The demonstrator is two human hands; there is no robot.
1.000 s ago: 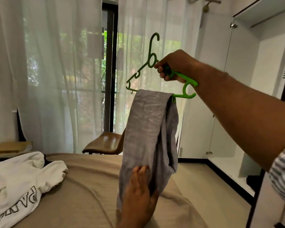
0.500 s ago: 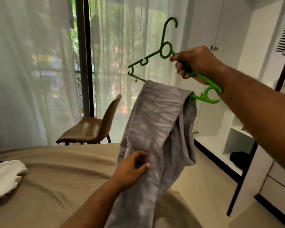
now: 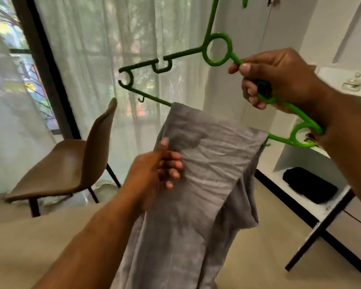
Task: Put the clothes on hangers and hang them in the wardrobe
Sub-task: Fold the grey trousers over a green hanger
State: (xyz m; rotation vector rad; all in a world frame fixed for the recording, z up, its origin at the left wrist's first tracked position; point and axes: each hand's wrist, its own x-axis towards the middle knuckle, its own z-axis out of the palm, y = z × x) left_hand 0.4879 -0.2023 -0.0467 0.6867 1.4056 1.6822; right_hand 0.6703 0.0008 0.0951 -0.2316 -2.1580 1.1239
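In front of the open wardrobe (image 3: 329,38), the right hand (image 3: 279,80) holds a green plastic hanger (image 3: 183,53) up at a tilt, fingers wrapped round its right arm. The grey trousers (image 3: 206,163) hang folded over the lower bar, toward its right end. The left hand (image 3: 154,174) is at the cloth's left edge just below the bar, with the thumb lying up the fabric and the fingers curled on the edge, gripping it as far as I can judge.

The step in hand looks like settling the trousers on the bar; hanging them is not yet done. Next, I judge, the cloth wants sliding toward the bar's middle so that it balances. Then the left hand must let go and the hook be lifted to a rail.

The hook's top is cut off by the upper frame edge, and no rail is in view. The trousers' lower ends run out of the bottom edge. The black thing (image 3: 310,184) on the wardrobe shelf is too blurred to name.
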